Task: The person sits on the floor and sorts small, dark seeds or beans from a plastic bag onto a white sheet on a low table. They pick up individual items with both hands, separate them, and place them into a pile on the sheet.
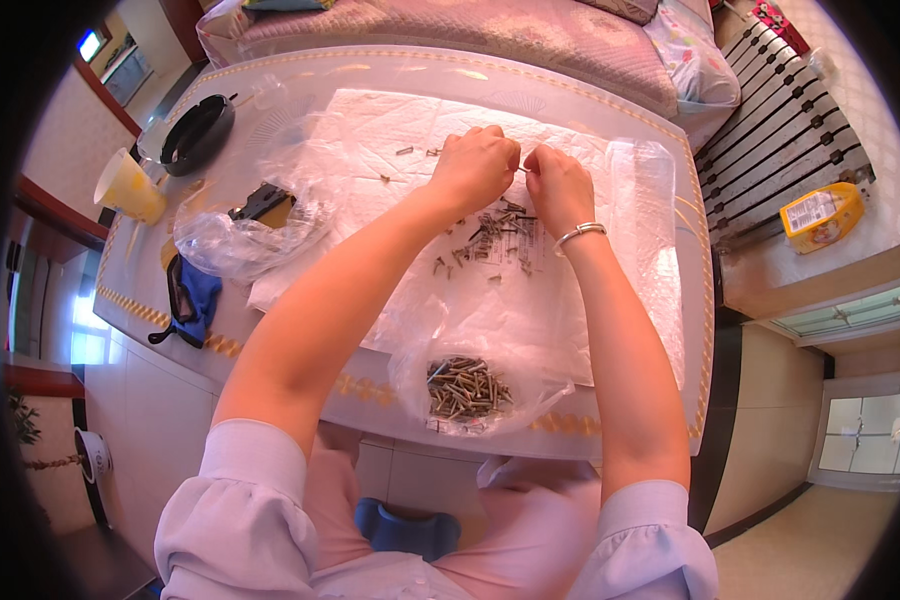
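Note:
Both hands are above the white quilted sheet [382, 135] spread on the table. A small thin metal piece, seemingly a screw [523, 169], shows at the fingertips of my right hand [562, 187]. Close beside it on the left, my left hand [478, 166] has its fingers curled in; whether they pinch anything is hidden. Below the hands lies a loose pile of screws [499, 229], some dark and some pale metal. A few small screws [405, 151] lie apart beyond my left hand. Nearest my body, a clear plastic bag [536, 394] stands open, full of brass-coloured screws [469, 388].
At left on the table [270, 375] are a crumpled clear bag [217, 244] with a black part [262, 201], a blue pouch [199, 296], a yellow-white paper cup [129, 186] and a black round dish [199, 135]. A bed or sofa [450, 37] borders the far edge.

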The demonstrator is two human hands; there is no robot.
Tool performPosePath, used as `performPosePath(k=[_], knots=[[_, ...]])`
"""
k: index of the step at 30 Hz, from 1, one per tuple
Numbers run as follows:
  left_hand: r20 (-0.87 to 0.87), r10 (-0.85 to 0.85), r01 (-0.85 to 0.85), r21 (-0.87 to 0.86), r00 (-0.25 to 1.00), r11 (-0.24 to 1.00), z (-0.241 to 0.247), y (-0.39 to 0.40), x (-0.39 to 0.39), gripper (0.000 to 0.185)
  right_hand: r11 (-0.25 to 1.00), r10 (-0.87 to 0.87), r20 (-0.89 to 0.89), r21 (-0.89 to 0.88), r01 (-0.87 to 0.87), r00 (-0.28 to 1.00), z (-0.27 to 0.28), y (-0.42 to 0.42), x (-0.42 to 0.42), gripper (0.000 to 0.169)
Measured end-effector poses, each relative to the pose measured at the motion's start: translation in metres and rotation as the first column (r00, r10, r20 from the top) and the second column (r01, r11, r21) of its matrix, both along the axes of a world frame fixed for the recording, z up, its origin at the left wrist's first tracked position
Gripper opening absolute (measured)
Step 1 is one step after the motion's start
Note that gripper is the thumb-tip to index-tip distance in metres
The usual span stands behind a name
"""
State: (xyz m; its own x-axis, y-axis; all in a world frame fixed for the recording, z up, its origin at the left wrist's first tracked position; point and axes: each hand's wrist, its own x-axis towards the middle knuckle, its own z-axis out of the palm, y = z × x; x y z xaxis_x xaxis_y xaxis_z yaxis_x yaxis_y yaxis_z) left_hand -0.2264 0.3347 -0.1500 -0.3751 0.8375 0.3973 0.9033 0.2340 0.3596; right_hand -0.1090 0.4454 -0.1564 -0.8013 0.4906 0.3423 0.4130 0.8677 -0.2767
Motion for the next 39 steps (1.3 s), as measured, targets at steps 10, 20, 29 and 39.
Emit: performPosePath(k=[10,20,29,39], knots=[[0.0,-0.101,0.101,0.001,0.995,0.995,-0.002,-0.033,0.023,0.006,0.985,0.055,-0.05,-0.158,-0.063,0.997,-0.001,-0.015,0.034,0.008],[-0.043,-0.045,0.039,-0.122,0.998,0.992,-0.001,-0.027,0.035,0.007,0.991,0.087,0.067,-0.111,-0.08,0.994,-0.001,-0.022,0.045,0.012],[-0.078,-0.032,0.029,-0.039,0.996,0.999,0.0,-0.026,0.038,0.006,0.992,0.118,-0.025,-0.038,-0.119,0.993,0.005,-0.027,0.051,0.008],[0.175,-0.17,0.151,0.118,0.97,0.981,0.08,-0.098,0.075,0.012,0.895,0.175,-0.322,-0.34,-0.287,0.93,0.084,-0.09,0.104,0.009]])
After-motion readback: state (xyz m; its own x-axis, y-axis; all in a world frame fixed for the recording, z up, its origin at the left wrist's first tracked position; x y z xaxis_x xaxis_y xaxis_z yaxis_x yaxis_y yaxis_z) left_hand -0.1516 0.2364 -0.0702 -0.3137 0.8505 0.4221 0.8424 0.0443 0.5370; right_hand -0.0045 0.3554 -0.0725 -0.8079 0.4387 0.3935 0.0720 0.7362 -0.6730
